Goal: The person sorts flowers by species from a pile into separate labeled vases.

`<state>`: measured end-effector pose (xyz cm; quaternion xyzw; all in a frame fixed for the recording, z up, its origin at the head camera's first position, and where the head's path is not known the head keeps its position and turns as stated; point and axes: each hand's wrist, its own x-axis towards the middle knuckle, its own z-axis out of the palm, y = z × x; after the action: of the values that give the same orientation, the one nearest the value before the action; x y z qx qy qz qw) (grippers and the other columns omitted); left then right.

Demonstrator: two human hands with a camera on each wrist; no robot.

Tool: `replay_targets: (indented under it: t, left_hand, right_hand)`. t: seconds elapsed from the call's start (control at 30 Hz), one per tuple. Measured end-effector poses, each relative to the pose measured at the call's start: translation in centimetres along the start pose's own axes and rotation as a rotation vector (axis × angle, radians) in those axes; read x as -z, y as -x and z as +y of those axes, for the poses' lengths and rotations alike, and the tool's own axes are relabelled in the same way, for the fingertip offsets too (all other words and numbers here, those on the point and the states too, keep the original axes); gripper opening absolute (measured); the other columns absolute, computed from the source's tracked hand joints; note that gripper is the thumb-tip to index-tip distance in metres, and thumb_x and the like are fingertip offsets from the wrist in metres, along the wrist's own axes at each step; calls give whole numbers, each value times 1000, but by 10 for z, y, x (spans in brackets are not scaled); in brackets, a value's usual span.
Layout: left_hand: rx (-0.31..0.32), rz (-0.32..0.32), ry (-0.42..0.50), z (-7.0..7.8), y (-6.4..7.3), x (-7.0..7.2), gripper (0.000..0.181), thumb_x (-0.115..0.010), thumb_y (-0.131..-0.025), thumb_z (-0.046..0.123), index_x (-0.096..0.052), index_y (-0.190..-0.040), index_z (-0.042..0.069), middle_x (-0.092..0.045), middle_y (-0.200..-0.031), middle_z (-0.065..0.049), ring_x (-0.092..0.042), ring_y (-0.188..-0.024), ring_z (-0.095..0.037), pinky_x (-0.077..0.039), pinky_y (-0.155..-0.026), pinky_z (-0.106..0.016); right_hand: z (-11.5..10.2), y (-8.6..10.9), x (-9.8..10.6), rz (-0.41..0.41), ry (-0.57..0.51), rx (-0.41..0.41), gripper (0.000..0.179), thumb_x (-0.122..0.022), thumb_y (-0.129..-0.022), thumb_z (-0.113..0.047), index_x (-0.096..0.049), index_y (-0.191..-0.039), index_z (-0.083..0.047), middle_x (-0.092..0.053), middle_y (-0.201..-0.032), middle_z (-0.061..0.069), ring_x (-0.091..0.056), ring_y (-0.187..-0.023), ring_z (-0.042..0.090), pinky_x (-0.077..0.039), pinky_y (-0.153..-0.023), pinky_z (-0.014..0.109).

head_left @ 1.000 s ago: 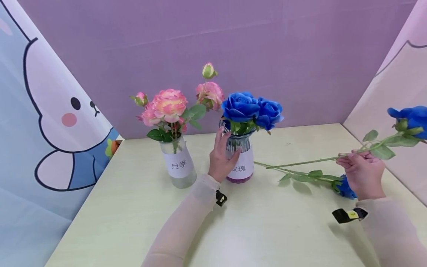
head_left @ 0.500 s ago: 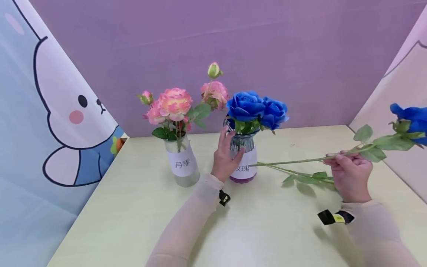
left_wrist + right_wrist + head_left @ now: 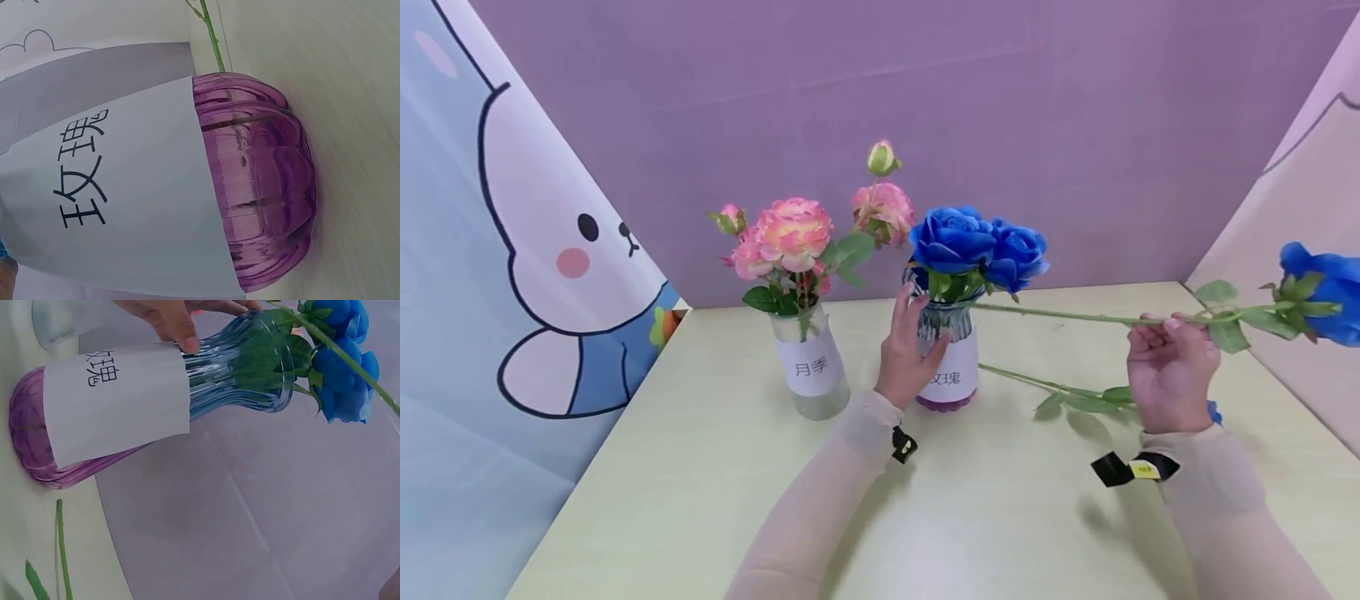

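Observation:
My left hand (image 3: 906, 350) grips a glass vase (image 3: 952, 358) around its neck, thumb in front. The vase stands upright, with a blue neck, purple base and white paper label; two blue roses (image 3: 955, 240) show above its mouth. My right hand (image 3: 1172, 371) pinches the green stem of another blue rose (image 3: 1326, 292), held nearly level with its bloom to the right. The cut end overlaps the vase rim in the head view. In the right wrist view, that stem (image 3: 350, 356) crosses in front of the roses in the vase.
Left of my left hand stands a clear labelled vase (image 3: 816, 404) with pink flowers (image 3: 793, 233). Another blue rose lies on the table, its stem (image 3: 1037, 381) right of the blue-necked vase, its bloom mostly hidden by my right hand. A purple backdrop (image 3: 775, 100) closes the table's far edge.
My right hand has moved left and up with the blue rose, bringing its stem end from over the table to the vase rim. The left hand keeps its grip; the head view shifted slightly.

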<state>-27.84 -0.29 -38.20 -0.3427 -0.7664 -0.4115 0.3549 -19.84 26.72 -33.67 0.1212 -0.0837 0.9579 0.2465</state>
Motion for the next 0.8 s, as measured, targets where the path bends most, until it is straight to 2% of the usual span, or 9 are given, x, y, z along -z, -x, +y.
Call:
replay_targets:
  t: [0.1,0.17,0.37,0.47,0.6,0.8]
  left_hand:
    - [0,-6,0,0,0,0,64,-71,-85,7,-29,-134,12,-28,-146,-26,-65,-97,-41,-55,-82,-44]
    - [-5,-3,1,0,0,0,65,-71,-85,7,-29,-134,12,-29,-146,-26,-65,-95,-40,-56,-81,-44]
    - [-22,8,-2,-1,1,1,65,-71,-84,6,-29,-133,11,-30,-145,-27,-67,-87,-39,-57,-76,-43]
    - [-18,-3,-3,-1,1,0,65,-71,-85,6,-29,-134,11,-29,-145,-27,-66,-91,-39,-57,-76,-42]
    - [-11,-8,-8,0,0,0,65,-71,-85,7,-28,-134,12,-29,-145,-26,-65,-96,-40,-56,-80,-43]
    - [-25,4,-14,0,-1,2,64,-71,-84,6,-30,-132,9,-30,-144,-27,-66,-91,-40,-56,-79,-43]
  right_hand:
    - [3,-6,-6,57,38,71,25,-38,-91,18,-51,-71,13,-61,-61,28,-62,-49,34,-56,-47,38]
    - [5,-12,-13,58,76,108,22,-38,-91,20,-49,-72,13,-60,-60,28,-62,-48,34,-56,-45,37]
    - [9,-36,-44,-66,256,177,18,-40,-87,25,-47,-75,15,-59,-58,26,-64,-48,33,-55,-42,36]
    - [8,-46,-60,-114,337,158,16,-42,-85,26,-46,-74,15,-59,-63,23,-64,-49,33,-55,-44,35]
    - [8,-58,-81,-178,431,85,12,-48,-83,26,-47,-78,16,-59,-73,22,-65,-53,32,-57,-49,34]
    - [18,-71,-105,-259,594,4,9,-55,-80,25,-54,-79,16,-63,-73,21,-66,-53,28,-58,-52,34]
